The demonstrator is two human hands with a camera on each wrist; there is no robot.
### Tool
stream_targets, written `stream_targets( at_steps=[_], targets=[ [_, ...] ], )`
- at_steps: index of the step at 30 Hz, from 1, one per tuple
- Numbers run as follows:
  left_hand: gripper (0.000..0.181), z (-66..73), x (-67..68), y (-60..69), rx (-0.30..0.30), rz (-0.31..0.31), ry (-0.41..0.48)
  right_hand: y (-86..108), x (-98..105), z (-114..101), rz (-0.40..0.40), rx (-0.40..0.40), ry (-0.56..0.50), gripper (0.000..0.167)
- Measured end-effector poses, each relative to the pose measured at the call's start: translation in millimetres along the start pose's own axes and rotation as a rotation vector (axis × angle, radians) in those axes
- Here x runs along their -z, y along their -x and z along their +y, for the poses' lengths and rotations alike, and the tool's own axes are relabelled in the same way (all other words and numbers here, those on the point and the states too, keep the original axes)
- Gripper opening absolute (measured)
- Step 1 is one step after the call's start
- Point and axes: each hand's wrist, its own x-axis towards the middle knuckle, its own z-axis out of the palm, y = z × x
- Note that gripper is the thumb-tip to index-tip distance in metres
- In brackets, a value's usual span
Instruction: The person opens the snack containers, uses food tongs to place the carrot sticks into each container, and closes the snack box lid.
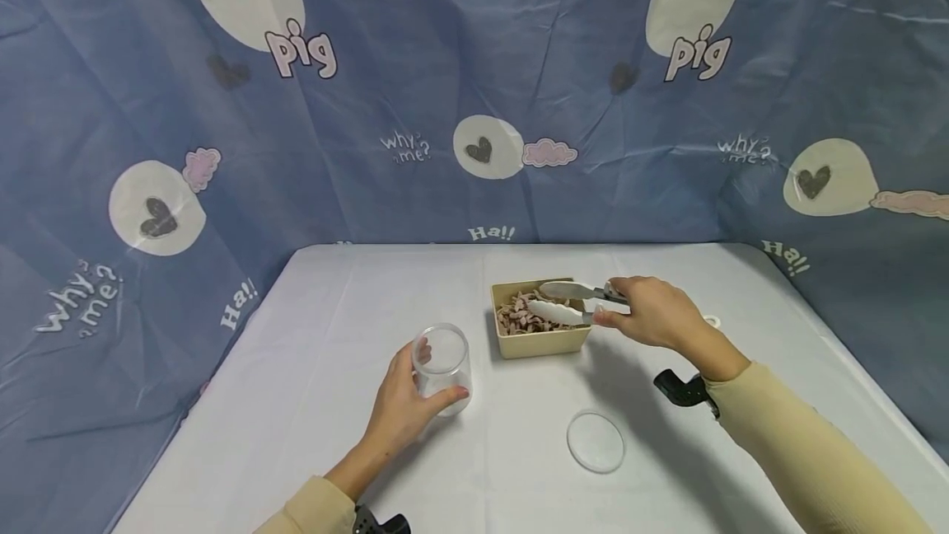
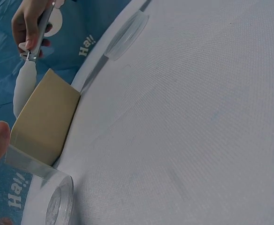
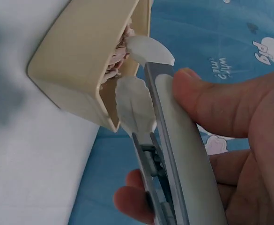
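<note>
One jar, one pair of tongs, one box: both hands occupied

Two hands are at work over a white cloth (image 1: pixel 371 303). The left hand (image 1: pixel 404 406) grasps one clear jar (image 1: pixel 451 381), thumb and fingers curled around its sides, its mouth uncovered. The right hand (image 1: pixel 660 311) grips one pair of tongs (image 1: pixel 558 314) – its two pale heads spread apart at the mouth of one cream box (image 1: pixel 541 344). Inside the box lie many brownish-pink shreds (image 1: pixel 516 316), too many to count; whether the tongs pinch any, I cannot tell. The box stands beyond the jar and to its right. One clear round lid (image 1: pixel 596 442) lies flat nearer the person, well apart from both. One small white item (image 1: pixel 712 320) sits partly hidden behind the right wrist.
</note>
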Motion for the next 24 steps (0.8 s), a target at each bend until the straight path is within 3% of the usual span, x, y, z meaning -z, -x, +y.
stream_targets(
  at_steps=[8,14,24],
  targets=[
    [0.097,-0.4,-0.8,-0.5,0.000,-0.001,-0.004,-3.2,11,2,-0.077,0.018,0.003,0.043],
    [0.096,-0.1,-0.1,-1.3,0.003,0.001,-0.014,-15.5,13,-2,-0.125,0.035,0.025,0.050],
    [0.098,2.4,0.4,-1.3,0.005,-0.006,-0.006,-19.9,3,-3,-0.078,0.021,0.004,0.029]
  ],
)
